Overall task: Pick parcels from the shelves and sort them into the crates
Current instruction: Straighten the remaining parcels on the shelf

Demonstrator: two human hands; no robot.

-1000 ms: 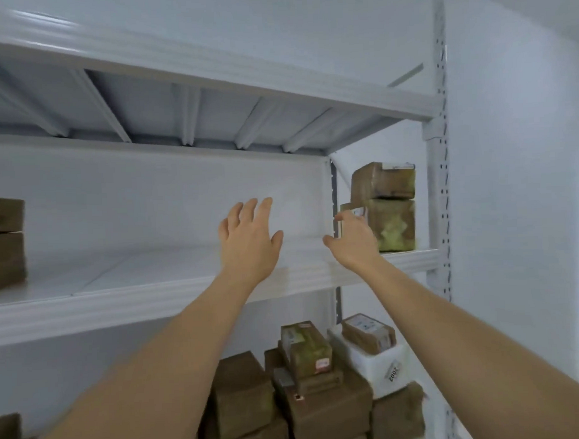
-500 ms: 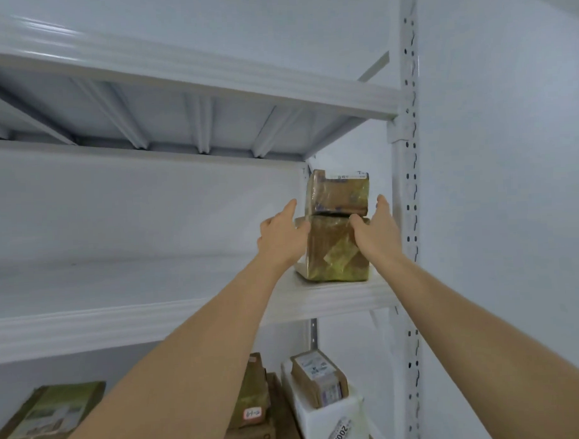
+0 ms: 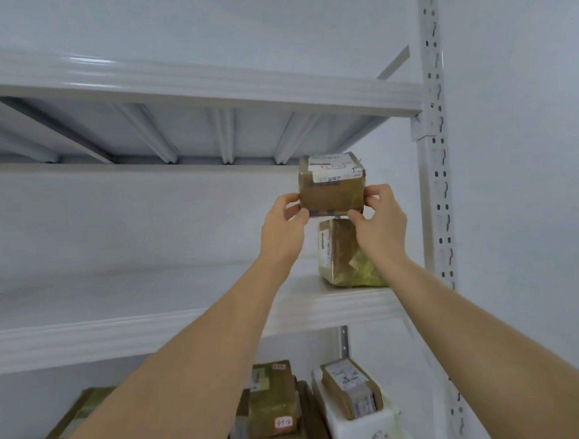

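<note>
a white metal shelf [image 3: 173, 325] bears one taped brown parcel [image 3: 343, 257].

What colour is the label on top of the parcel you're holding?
White with dark print, on the brown parcel; the head view shows it.

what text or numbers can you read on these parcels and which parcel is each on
"01-2": handwritten tag on the tape-wrapped brown parcel on the lower shelf.
White label on the small brown cardboard parcel held by the left hand and right hand: blurred.
Other labels: unreadable.

parcel [image 3: 331, 191]: brown cardboard, glossy tape, paper label | shelf [image 3: 187, 324]: smooth white-painted metal, slight sheen
</note>
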